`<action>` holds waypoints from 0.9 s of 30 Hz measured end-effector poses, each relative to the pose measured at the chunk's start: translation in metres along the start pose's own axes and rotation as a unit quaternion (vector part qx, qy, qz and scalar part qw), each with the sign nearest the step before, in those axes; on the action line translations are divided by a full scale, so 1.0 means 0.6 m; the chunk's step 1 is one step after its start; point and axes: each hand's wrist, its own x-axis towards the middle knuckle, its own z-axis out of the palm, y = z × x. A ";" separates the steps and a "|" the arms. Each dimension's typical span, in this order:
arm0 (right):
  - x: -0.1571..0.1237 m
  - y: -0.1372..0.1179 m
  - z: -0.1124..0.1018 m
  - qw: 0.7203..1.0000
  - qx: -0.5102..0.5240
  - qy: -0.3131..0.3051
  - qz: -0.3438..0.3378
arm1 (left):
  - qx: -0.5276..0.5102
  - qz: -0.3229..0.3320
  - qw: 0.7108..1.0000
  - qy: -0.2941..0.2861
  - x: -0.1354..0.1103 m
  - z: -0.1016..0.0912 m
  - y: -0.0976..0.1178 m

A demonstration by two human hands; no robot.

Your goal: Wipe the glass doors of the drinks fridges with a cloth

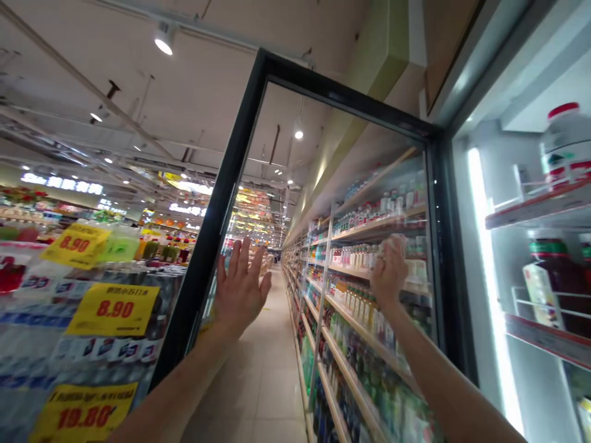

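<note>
A glass door (341,98) with a black frame stands swung open in front of me. My left hand (242,283) is raised at its left side, fingers spread and palm toward the pane, seemingly flat on the glass. Toward the hinge side, my right hand (389,280) is closed and held up against the pane. Between its fingers is what looks like a pale, crumpled cloth (395,245), blurred and partly hidden by the hand.
At right is the lit cooler interior, with a red-capped bottle (566,144) and a dark bottle with a green cap (556,271) on shelves. Through the glass run long drink shelves (355,264) beside a tiled aisle floor (258,369). Stacked drinks with yellow price signs (113,309) stand at left.
</note>
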 end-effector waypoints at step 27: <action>0.011 -0.059 0.020 0.993 -0.012 -0.016 -0.119 | -0.026 -0.003 1.000 -0.005 -0.011 0.026 -0.007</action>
